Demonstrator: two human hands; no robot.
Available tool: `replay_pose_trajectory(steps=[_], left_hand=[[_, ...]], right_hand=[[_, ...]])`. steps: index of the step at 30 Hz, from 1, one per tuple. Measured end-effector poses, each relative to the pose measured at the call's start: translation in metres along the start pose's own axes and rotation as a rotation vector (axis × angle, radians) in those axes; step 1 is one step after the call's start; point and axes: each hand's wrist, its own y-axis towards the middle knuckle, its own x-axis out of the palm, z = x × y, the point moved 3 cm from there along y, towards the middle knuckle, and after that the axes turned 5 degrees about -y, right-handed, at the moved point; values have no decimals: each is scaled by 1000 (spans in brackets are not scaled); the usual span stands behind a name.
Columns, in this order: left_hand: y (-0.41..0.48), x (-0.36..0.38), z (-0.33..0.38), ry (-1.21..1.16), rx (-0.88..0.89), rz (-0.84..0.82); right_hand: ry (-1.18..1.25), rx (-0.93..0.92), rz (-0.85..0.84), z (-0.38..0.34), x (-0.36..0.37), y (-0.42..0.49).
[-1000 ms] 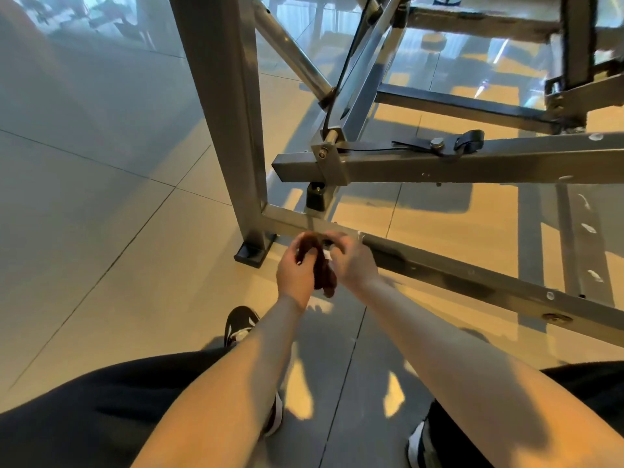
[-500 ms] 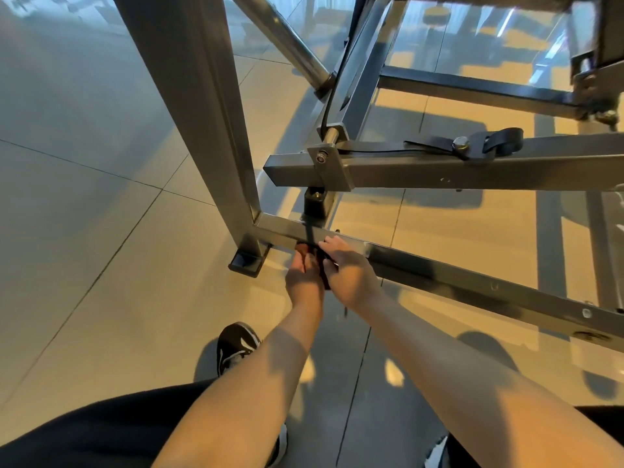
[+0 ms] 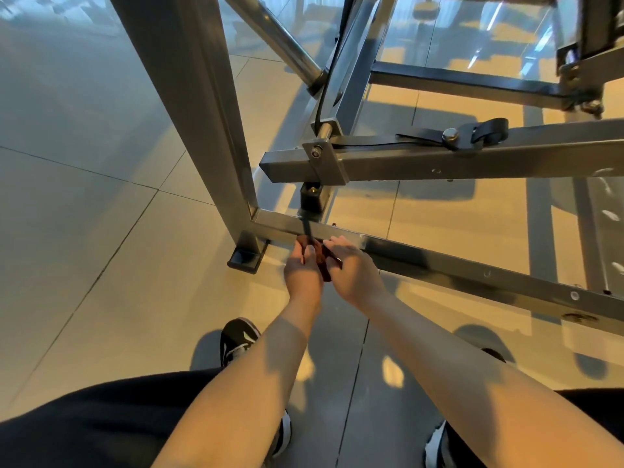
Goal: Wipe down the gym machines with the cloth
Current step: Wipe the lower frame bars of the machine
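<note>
The floor (image 3: 84, 231) is laid in large, glossy, pale tiles set apart by thin dark grout lines (image 3: 101, 278). It shows 2 tones: cool grey-blue shade on the left and warm orange sunlight (image 3: 429, 214) in the middle and on the right. Long straight shadows (image 3: 537, 224) cross the lit tiles. Toward the top the polished surface carries blurred bright reflections (image 3: 489, 32).
</note>
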Motion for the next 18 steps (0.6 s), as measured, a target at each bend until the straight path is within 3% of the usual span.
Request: replay_pose_trajectory(steps=[4, 9, 18], left_hand=[[18, -17, 23, 2, -8, 173], [27, -17, 24, 4, -41, 181], [-29, 4, 20, 16, 100, -162]], right_hand=[[-9, 0, 48, -1, 2, 8], [16, -1, 10, 1, 1, 9], [220, 176, 73, 3, -15, -27]])
